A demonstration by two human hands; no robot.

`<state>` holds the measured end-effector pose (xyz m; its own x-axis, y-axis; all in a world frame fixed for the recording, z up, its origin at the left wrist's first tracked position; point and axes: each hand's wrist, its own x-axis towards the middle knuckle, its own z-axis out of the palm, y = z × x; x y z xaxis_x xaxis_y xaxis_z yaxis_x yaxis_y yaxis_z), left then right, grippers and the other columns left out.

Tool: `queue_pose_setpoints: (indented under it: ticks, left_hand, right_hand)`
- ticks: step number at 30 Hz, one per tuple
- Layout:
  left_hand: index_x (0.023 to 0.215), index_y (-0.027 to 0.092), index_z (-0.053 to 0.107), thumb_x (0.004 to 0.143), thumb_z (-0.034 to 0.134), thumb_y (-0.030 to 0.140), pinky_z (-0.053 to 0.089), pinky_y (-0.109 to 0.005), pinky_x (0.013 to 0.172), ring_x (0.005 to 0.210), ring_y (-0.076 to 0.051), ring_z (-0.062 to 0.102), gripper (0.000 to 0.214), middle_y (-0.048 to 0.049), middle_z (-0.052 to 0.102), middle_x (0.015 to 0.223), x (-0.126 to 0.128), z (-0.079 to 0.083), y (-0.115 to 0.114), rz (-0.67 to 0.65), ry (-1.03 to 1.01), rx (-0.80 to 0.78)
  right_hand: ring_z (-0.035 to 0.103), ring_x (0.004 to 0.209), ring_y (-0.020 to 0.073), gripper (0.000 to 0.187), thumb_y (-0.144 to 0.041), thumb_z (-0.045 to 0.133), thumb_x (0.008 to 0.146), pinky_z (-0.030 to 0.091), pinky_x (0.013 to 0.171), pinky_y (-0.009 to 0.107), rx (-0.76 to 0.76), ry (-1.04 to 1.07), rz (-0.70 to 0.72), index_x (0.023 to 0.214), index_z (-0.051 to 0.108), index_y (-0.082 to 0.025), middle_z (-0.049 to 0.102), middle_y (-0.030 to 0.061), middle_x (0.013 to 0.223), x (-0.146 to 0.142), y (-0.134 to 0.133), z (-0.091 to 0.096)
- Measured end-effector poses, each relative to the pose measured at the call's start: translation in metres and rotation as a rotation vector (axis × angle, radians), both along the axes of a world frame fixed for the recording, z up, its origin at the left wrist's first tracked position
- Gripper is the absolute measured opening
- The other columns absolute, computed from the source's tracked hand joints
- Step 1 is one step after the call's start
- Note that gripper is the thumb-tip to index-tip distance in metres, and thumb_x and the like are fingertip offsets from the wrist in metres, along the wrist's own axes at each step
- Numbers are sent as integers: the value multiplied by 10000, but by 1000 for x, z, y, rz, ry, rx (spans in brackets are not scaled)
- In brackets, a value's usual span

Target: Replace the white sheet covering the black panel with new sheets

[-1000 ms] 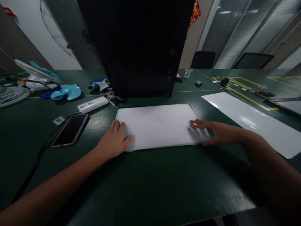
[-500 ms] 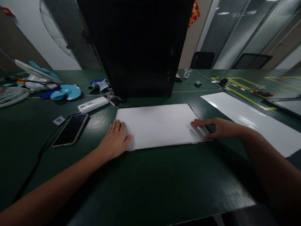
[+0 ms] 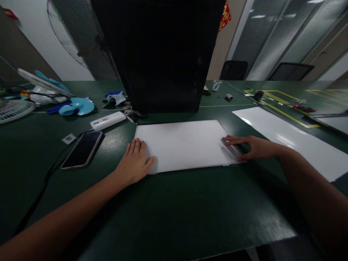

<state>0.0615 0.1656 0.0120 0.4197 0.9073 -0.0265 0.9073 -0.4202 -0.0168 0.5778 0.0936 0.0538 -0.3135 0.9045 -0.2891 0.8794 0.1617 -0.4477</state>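
A white rectangular sheet (image 3: 185, 145) with thin dark edges lies flat on the green table (image 3: 174, 206) in front of me. My left hand (image 3: 136, 161) rests on its left edge, fingers stretched out and the thumb spread to the right. At the opposite edge, my right hand (image 3: 248, 146) touches the sheet's right side with its fingertips; its thumb is apart from the fingers. Neither hand is wrapped around anything. Whether the white layer is loose from the dark-edged piece below it, I cannot tell.
Behind the sheet stands a large black panel (image 3: 165, 58). On the left lie a phone (image 3: 82, 149), a white power bank (image 3: 108, 120), a cable and blue fan blades (image 3: 77, 106). A glossy white sheet (image 3: 290, 139) lies to the right, with a screwdriver (image 3: 304, 108) beyond it.
My left thumb has shifted very slightly to the right over the sheet. Both hands otherwise stay in place, and the sheet lies as before.
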Motion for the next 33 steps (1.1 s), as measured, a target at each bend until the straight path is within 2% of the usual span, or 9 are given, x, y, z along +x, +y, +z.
queue_pose_setpoints:
  ticks: [4, 8, 11, 15, 21, 24, 28, 33]
  left_hand:
    - [1606, -69, 257, 1014, 269, 627, 190, -549, 1300, 1604, -410, 157, 913, -324, 190, 1702, 1, 0, 0, 10, 8, 2]
    - [1589, -81, 288, 1016, 273, 613, 197, -542, 1300, 1603, -417, 164, 900, -336, 210, 1693, 2, 1, 0, 12, -7, 18]
    - [1580, -76, 311, 1010, 299, 604, 235, -546, 1288, 1596, -425, 199, 887, -336, 227, 1688, 3, 2, 0, 20, -20, 18]
    - [1570, -73, 332, 1001, 342, 604, 248, -539, 1287, 1594, -420, 218, 885, -335, 248, 1684, 3, 3, 2, 18, -49, 19]
    - [1550, -67, 365, 989, 368, 597, 270, -544, 1276, 1589, -425, 235, 869, -332, 266, 1679, 2, 0, 2, 17, -85, 21]
    - [1534, -40, 399, 970, 403, 594, 282, -535, 1272, 1585, -412, 259, 848, -310, 316, 1671, 2, -2, 1, -4, -115, 35]
    - [1550, -24, 390, 962, 414, 605, 290, -509, 1273, 1590, -393, 260, 862, -287, 321, 1679, 4, -1, -2, -13, -141, 1]
    - [1557, -14, 409, 983, 390, 579, 294, -507, 1272, 1570, -381, 319, 826, -270, 333, 1680, 3, 8, 5, 17, -150, 30]
  right_hand:
    - [89, 1596, 370, 951, -606, 821, 728, 128, 1278, 640, 16, -41, 14, 1580, 407, -515, 167, -88, 1743, -1, 0, -1]
    - [66, 1595, 365, 1015, -610, 837, 707, 133, 1275, 637, 0, -34, 36, 1601, 366, -511, 169, -78, 1745, -2, 0, -2]
    - [91, 1599, 360, 1004, -610, 839, 701, 153, 1278, 632, -20, -36, 23, 1588, 375, -537, 154, -102, 1746, -1, 1, -5]
    - [196, 1586, 372, 1003, -606, 831, 707, 195, 1277, 635, -34, -46, 3, 1592, 363, -543, 146, -104, 1749, 0, 0, -2]
    - [339, 1534, 395, 1026, -596, 855, 655, 257, 1275, 620, -13, -65, -57, 1577, 411, -524, 353, -82, 1687, 0, -6, 4]
    - [384, 1516, 383, 1018, -589, 851, 654, 284, 1268, 630, -1, -65, -66, 1572, 413, -530, 397, -90, 1664, 4, -7, 3]
    - [396, 1509, 385, 964, -599, 829, 691, 286, 1269, 631, 30, -33, -65, 1569, 446, -490, 399, -64, 1664, 9, -4, 1]
    - [319, 1547, 393, 869, -644, 802, 722, 310, 1247, 644, 91, -16, -87, 1527, 509, -502, 276, -89, 1720, 15, 5, -8]
